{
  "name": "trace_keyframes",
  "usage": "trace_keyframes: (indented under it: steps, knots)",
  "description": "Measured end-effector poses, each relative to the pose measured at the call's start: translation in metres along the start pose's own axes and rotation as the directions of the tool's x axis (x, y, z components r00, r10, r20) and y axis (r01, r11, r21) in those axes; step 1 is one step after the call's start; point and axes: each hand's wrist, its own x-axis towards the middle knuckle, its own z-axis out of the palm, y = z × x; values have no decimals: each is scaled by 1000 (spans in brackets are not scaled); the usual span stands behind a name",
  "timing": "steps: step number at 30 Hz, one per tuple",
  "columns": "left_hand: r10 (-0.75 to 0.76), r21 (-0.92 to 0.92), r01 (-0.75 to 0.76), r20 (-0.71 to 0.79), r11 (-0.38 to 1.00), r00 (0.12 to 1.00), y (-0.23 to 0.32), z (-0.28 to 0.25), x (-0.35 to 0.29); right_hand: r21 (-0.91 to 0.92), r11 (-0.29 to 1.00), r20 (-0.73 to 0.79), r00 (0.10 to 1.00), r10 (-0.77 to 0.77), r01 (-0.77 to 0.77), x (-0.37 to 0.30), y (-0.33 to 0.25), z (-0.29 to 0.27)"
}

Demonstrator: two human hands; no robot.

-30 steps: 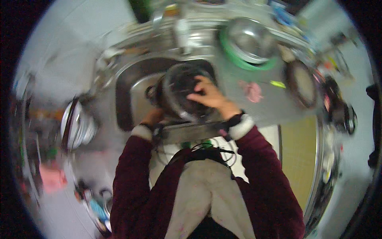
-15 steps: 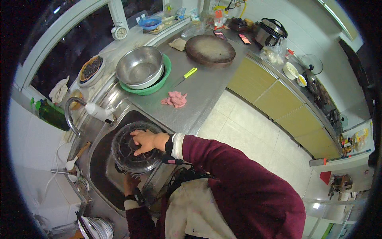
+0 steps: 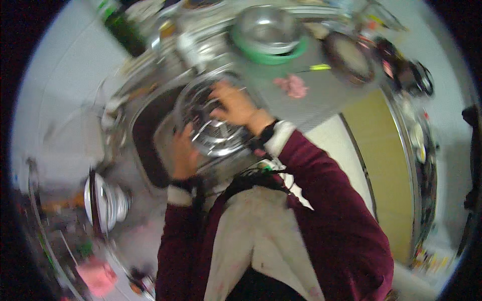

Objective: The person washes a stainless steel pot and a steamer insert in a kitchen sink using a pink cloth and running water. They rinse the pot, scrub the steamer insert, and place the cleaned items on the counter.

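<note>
A round, shiny, see-through or metal vessel with a ribbed pattern [image 3: 221, 143] sits tilted over the sink [image 3: 145, 108]; motion blur hides whether it is a lid, basket or pot. My right hand [image 3: 233, 104] lies across its top with the fingers spread. Against its near left rim is my left hand [image 3: 186, 156], thumb up along the edge and the other fingers partly hidden behind it. Both wrists wear dark bands below light cuffs.
On the counter right of the sink lie a pink cloth [image 3: 292, 86], a yellow-handled knife [image 3: 320, 67] and a round chopping board [image 3: 351, 57]. Steel and green basins [image 3: 268, 55] are stacked behind. The faucet [image 3: 193, 52] stands at the sink's back; stacked white plates [image 3: 103, 200] are at left.
My view has swung leftward and down, so the counter things shift right in the picture. My left hand has come up from below the vessel to its left rim; the vessel's ribbed surface shows brighter.
</note>
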Motion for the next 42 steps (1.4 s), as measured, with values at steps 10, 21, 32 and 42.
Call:
trace_keyframes:
  steps: [10,21,32,42]
  knots:
    - [-778,-885,287,461,-367,428,-3,33,30,-88,984,322,939,-119,155,12,-50,26]
    - [-659,-892,125,410,-435,631,-36,20,16,338,935,193,964,-182,108,18,-47,47]
    - [-647,-870,73,416,-487,639,-40,8,24,435,899,-39,997,70,-46,42,-55,50]
    - [-574,-825,10,401,-564,714,-34,0,11,53,997,197,978,-67,58,45,-67,56]
